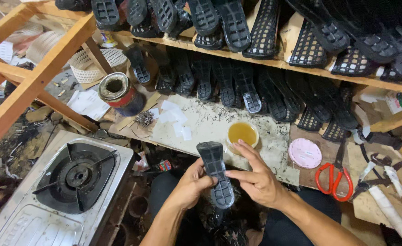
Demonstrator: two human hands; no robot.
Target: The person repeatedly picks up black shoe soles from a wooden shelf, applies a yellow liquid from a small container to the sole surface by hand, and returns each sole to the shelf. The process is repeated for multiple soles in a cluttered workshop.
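A black rubber shoe sole (213,169) with a ridged tread is held upright in front of me, tread side facing up. My left hand (193,184) grips its lower left edge. My right hand (254,176) holds the right edge, with the index finger pressed across the sole and the other fingers raised. Just beyond the sole's tip stands a small round cup of yellow glue (242,133) on the worn white work board (210,119).
Rows of black soles (237,86) fill the wooden shelves (274,63) ahead. A tin can (117,91) and a pile of small nails (144,118) sit at left, a gas stove (76,175) lower left. A pink lid (305,153), red-handled scissors (334,177) and straps lie right.
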